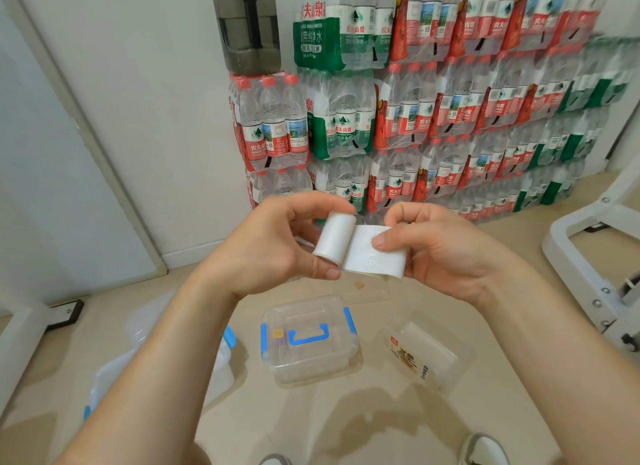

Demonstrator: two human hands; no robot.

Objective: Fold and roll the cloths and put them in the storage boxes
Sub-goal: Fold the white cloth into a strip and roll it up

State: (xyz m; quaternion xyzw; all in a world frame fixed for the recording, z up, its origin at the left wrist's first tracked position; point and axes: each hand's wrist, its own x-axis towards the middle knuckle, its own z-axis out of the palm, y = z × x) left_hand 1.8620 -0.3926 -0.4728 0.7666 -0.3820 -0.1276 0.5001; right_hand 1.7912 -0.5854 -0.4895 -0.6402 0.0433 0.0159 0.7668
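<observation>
I hold a white cloth (pixel 360 249) in the air at chest height, folded into a narrow strip and partly rolled. My left hand (pixel 277 253) grips the rolled end, thumb under it and fingers over the top. My right hand (pixel 440 253) pinches the flat, unrolled end, thumb pressed on top. Below on the floor stands a clear storage box with blue clips and a blue handle (pixel 308 340), its lid closed. A second clear box with blue clips (pixel 221 360) sits to the left, largely hidden behind my left forearm.
A small clear container with a printed label (pixel 426 355) lies on the floor at the right. Shrink-wrapped packs of water bottles (pixel 433 118) are stacked against the back wall, a dark jug on top. A white metal frame (pixel 588 256) stands at the right. My shoes show at the bottom edge.
</observation>
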